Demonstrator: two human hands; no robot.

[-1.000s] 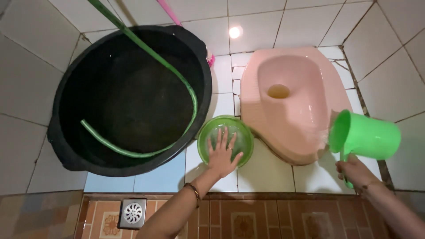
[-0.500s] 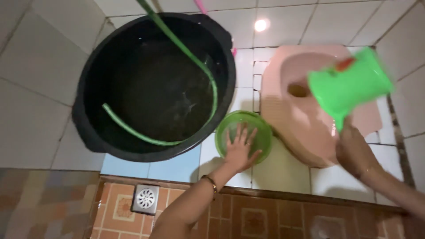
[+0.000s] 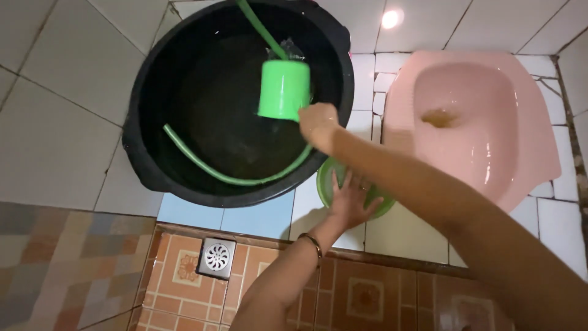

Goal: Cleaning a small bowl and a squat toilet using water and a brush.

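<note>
My right hand (image 3: 318,124) grips the handle of a bright green plastic scoop (image 3: 283,89), held bottom-up over the large black water tub (image 3: 153,165). My right forearm crosses above a small green basin (image 3: 323,187) on the floor tiles. My left hand (image 3: 351,201) lies flat with fingers spread on that basin, a bracelet on its wrist. A green hose (image 3: 202,163) curls inside the tub and rises out at the top.
A pink squat toilet (image 3: 484,122), wet inside, sits to the right on white tiles. A metal floor drain (image 3: 217,257) lies in the brown patterned step at the bottom. White tiled floor surrounds the tub.
My right hand swung the green scoop from above the pink toilet leftward to over the black tub. My left hand stayed on the green basin. The view shifted right.
</note>
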